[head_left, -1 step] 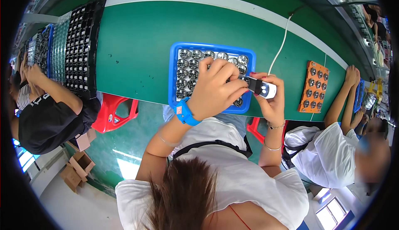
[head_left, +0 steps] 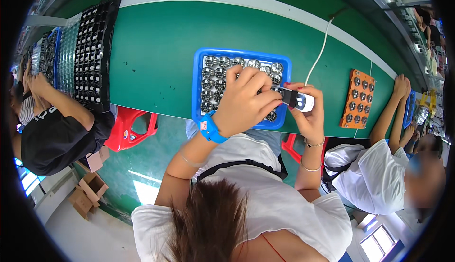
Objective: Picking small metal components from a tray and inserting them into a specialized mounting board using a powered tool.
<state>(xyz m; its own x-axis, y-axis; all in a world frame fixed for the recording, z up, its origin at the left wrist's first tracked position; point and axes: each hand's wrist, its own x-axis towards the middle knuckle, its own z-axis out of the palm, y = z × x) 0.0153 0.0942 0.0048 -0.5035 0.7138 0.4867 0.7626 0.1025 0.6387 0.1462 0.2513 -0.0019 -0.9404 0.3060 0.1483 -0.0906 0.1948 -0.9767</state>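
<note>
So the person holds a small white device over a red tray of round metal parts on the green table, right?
Not quite: the head view shows the tray is blue, not red. The rest holds: both hands, left hand and right hand, hold the small white device over its round metal parts.

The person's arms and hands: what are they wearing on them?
Both forearms are bare, below short white sleeves. The left hand has a bright blue wristband with a small red patch, and a thin clear bangle further up the arm. The right hand has a thin beaded bracelet and a slim bangle.
</note>
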